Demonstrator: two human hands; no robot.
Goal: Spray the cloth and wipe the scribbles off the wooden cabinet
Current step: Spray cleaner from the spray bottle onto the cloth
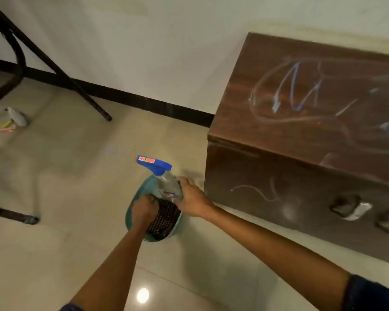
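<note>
We note the cabinet (301,131) at right, with scribbles (294,90) across its top. Beside it, a basin (130,212) holds the cloth (164,217) and the bottle (166,184). Reaching down, our left hand (143,209) clutches the cloth and our right hand (192,198) wraps the bottle.

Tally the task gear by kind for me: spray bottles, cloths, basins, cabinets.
Spray bottle: 1
Cloth: 1
Basin: 1
Cabinet: 1
Total: 4
The blurred items on the floor at far left are not counted; I cannot tell their kind.
</note>
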